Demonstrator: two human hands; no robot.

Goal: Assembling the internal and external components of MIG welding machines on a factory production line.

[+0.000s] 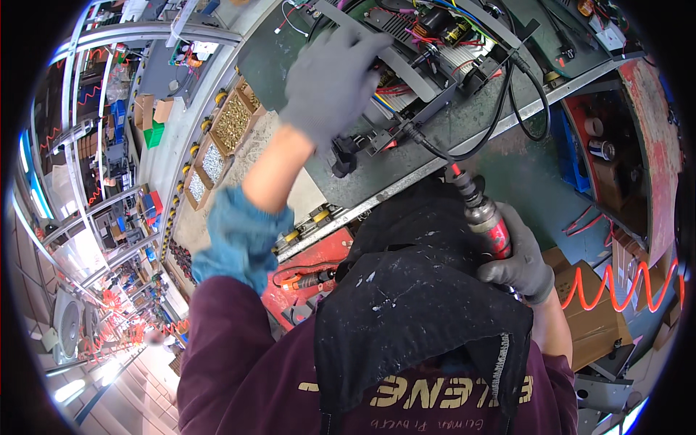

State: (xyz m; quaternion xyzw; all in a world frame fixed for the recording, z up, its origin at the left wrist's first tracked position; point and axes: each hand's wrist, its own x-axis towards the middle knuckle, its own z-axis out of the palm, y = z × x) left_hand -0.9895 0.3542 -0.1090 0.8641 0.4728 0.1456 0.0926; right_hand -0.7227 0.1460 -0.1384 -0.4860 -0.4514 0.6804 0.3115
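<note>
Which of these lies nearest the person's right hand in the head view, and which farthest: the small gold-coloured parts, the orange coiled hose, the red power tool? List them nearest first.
From the right hand:
1. Red power tool: in its grip.
2. Orange coiled hose: just to its right.
3. Small gold-coloured parts: far off, upper left.

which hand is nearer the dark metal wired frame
Left: the grey-gloved left hand is at the frame, contact unclear; the grey-gloved right hand is lower right, holding a red power tool.
</note>
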